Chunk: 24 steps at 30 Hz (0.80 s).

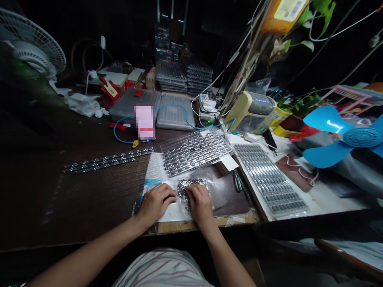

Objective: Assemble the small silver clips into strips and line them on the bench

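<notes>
Over metal pieces (182, 192), the right hand (202, 204) bends, left hand (155, 201) alongside, fingers (168, 192) curled; grip I cannot tell.

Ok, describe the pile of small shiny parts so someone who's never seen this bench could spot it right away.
On the dark table, find the block of parallel metal strips near the middle. Just on its near side, under the right hand, is a heap of small shiny parts with clear plastic around it. Unlike the neatly lined-up strips, its pieces lie loose and jumbled.
</notes>
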Motion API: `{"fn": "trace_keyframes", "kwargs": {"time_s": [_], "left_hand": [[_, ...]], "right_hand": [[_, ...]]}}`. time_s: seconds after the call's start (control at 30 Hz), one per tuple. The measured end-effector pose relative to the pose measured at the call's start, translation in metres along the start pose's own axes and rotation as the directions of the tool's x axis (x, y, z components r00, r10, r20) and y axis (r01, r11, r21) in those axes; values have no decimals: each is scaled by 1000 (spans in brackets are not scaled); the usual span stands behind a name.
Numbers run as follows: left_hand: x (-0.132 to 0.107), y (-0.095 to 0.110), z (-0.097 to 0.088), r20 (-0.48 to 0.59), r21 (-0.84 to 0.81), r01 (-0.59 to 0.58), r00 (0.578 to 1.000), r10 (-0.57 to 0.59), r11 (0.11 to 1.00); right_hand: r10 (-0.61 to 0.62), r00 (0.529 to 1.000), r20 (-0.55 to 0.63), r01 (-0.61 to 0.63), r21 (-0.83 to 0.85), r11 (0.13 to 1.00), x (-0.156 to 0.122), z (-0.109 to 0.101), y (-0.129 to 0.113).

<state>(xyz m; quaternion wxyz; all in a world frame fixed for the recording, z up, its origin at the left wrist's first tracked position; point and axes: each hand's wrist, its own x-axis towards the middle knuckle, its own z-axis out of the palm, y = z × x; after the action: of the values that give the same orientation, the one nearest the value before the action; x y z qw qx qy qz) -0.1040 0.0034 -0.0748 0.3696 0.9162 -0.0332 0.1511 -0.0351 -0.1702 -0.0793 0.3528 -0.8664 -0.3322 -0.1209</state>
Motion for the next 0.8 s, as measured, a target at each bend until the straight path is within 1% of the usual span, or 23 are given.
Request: {"fn": "trace_keyframes", "kwargs": {"time_s": [0.1, 0.23, 0.3, 0.33, 0.4, 0.47, 0.5, 0.57, 0.63, 0.7, 0.8], "left_hand": [[-1, 0, 1, 10, -13, 4, 1000, -4, 1000], [-2, 3, 2, 7, -45, 3, 1000, -3, 999], [3, 0, -3, -20, -68, 2, 1000, -4, 998], [9, -3, -9, -50, -69, 10, 999, -13, 998], [24, -18, -26, -148, -31, 55, 987, -59, 998], [43, -40, -48, -252, 58, 146, 959, -127, 988], [51, -53, -59, -279, 110, 175, 950, -139, 978], [63, -78, -76, -287, 197, 200, 948, -139, 960], [66, -98, -87, -273, 300, 224, 952, -141, 927], [63, -111, -91, -260, 394, 242, 955, -145, 886], [52, -119, -94, -252, 461, 246, 958, -140, 853]], "right_hand": [[4, 1000, -3, -4, 19, 1000, 0, -1, 1], [-25, 999, -30, 26, 36, 999, 1, -4, 0], [-40, 999, -35, 41, 35, 999, 2, -4, -3], [-43, 999, -27, 44, 33, 998, 2, -3, -6], [-44, 999, 13, 44, 28, 999, 3, 0, -14], [-43, 997, 68, 42, 14, 999, 3, 5, -23], [-39, 995, 87, 39, 2, 999, 4, 8, -27], [-27, 994, 109, 29, -21, 999, 5, 14, -33], [-20, 993, 115, 24, -34, 999, 6, 18, -36], [-28, 993, 112, 33, -43, 999, 7, 20, -36], [-44, 993, 109, 50, -50, 998, 7, 23, -35]]}}
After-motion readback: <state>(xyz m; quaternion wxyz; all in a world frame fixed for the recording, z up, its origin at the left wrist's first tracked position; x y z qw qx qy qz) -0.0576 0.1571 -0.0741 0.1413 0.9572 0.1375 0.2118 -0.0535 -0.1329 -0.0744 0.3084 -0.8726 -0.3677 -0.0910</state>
